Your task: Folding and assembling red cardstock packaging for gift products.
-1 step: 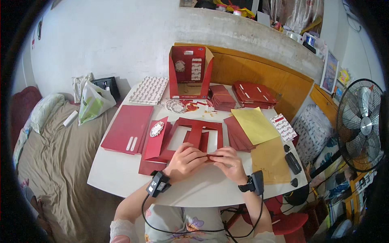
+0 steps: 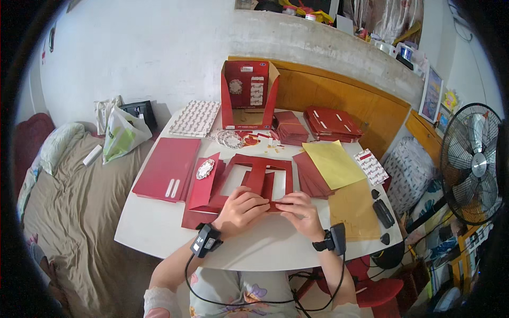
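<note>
A dark red card frame with cut-out openings point(image 2: 258, 165) lies in the middle of the white table point(image 2: 159, 233). My left hand point(image 2: 245, 212) has its fingers closed on the near edge of this frame. Beside it my right hand point(image 2: 300, 213) pinches the same edge, thumb below and fingers above. The fingertips partly hide the edge between them. To the left stands a folded red card point(image 2: 203, 185) bearing a white lacy rosette point(image 2: 205, 169). Dark red sheets point(image 2: 313, 176) are fanned out to the right of the frame.
Red folders point(image 2: 165, 167) are stacked on the left. An open red display box point(image 2: 249, 100) stands at the back, near white paper cut-outs point(image 2: 230, 139). Yellow paper point(image 2: 334, 163) and a brown envelope point(image 2: 355, 209) lie on the right. A fan point(image 2: 472, 164) stands beyond the table.
The near edge of the red frame has tipped down a little between my hands, so more of its red face shows. My hands have barely moved.
</note>
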The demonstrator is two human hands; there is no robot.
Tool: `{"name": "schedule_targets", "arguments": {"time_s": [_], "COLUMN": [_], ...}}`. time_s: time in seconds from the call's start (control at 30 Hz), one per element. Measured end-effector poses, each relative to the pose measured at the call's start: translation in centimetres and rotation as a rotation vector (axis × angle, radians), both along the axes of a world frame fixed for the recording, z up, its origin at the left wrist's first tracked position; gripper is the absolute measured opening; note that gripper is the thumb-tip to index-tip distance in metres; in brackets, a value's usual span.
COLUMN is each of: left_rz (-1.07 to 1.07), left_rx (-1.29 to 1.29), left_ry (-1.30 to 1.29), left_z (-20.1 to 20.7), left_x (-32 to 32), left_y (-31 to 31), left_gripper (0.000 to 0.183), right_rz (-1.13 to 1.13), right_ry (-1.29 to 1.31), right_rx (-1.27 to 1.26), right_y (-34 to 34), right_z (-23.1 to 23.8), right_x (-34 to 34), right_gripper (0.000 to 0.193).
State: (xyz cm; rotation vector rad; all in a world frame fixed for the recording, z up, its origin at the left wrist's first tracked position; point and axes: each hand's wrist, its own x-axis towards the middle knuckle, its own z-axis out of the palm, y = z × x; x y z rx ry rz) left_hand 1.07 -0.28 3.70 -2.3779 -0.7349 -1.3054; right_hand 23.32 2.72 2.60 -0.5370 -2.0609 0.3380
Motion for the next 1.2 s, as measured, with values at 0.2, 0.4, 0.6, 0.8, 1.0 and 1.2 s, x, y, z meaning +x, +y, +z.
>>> {"name": "schedule_targets", "arguments": {"time_s": [0.2, 0.4, 0.6, 0.8, 1.0, 1.2], "left_rz": [-0.013, -0.013, 0.039, 0.041, 0.029, 0.025], "left_rx": [-0.021, -0.039, -0.064, -0.061, -0.020, -0.005], "left_ry": [-0.020, -0.036, -0.040, 0.011, 0.024, -0.026], "left_z": [-0.7, -0.4, 0.3, -0.4, 0.4, 0.3], "left_x": [-0.2, -0.3, -1.3, -1.3, -1.3, -0.6], "left_y": [0.4, 0.3, 0.2, 0.6, 0.4, 0.0], "left_gripper": [0.022, 0.020, 0.023, 0.020, 0.020, 0.021], "right_rz": [0.010, 0.023, -0.016, -0.011, -0.010, -0.004], "right_ry": [-0.014, -0.009, 0.045, 0.034, 0.030, 0.018], "right_rx": [-0.006, -0.038, -0.047, -0.063, -0.066, -0.039], "right_y": [0.2, 0.0, 0.2, 0.3, 0.3, 0.0], "right_z": [-0.2, 0.0, 0.1, 0.0, 0.3, 0.4], "right_x": [0.3, 0.3, 0.7, 0.9, 0.8, 0.5], "right_gripper": [0.023, 0.023, 0.024, 0.023, 0.024, 0.024]}}
